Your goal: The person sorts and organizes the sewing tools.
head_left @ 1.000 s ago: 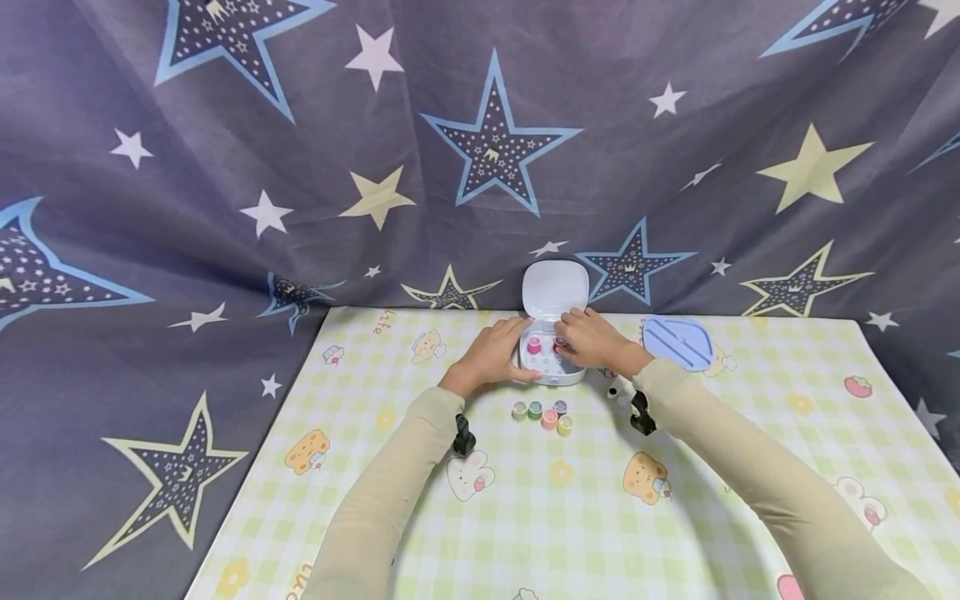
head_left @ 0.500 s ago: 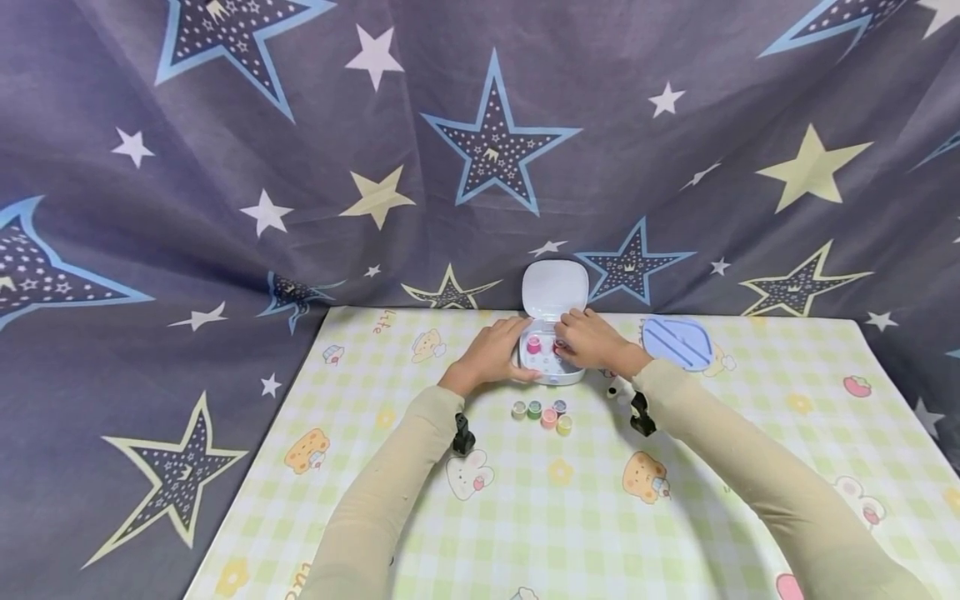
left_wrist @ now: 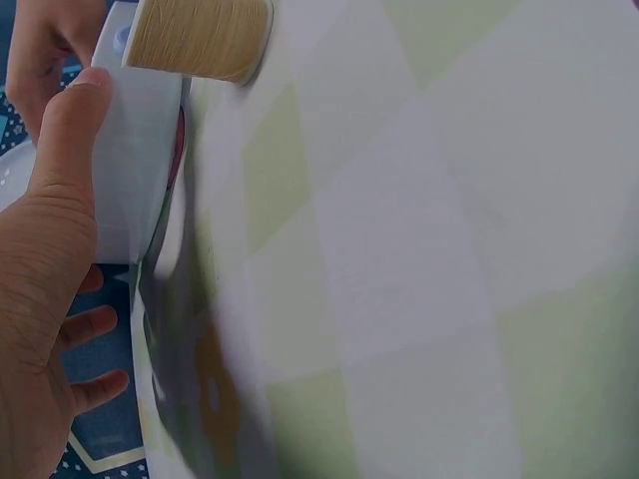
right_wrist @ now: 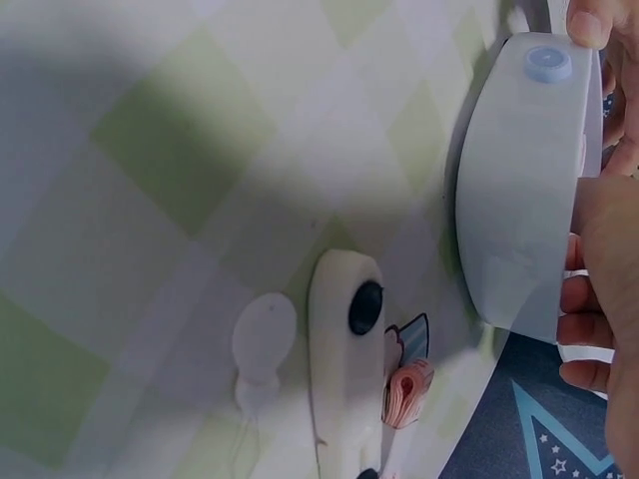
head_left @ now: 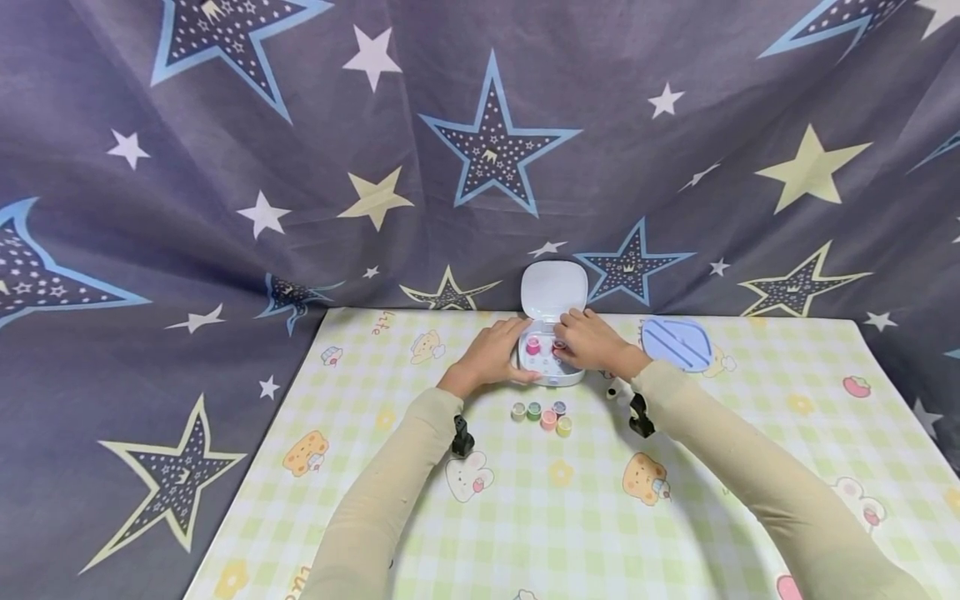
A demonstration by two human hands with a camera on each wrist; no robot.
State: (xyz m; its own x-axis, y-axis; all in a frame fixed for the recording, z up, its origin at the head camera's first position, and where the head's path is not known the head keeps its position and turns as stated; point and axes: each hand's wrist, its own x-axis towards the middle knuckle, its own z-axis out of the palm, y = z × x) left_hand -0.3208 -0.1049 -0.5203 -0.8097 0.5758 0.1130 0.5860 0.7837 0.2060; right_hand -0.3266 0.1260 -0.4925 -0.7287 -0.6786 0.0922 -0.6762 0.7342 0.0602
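Note:
A white sewing box (head_left: 554, 292) stands with its lid raised near the back edge of the table. My left hand (head_left: 491, 354) grips its left side, the thumb (left_wrist: 75, 125) lying along the front rim. A pink thread spool (head_left: 533, 345) sits upright inside the box. To the right of it, my right hand (head_left: 588, 339) pinches a dark red thread spool (head_left: 558, 344), mostly covered by the fingers. In the right wrist view the box's front wall (right_wrist: 524, 190) and blue latch button (right_wrist: 548, 65) show, while the inside is hidden.
Several loose spools stand in front of the box, among them a yellow spool (head_left: 564, 426) and a green spool (head_left: 534, 411). A light blue tray (head_left: 677, 343) lies at right. Under the right forearm is a white object with black dots (right_wrist: 344, 349), beside a flat white piece (right_wrist: 264, 337).

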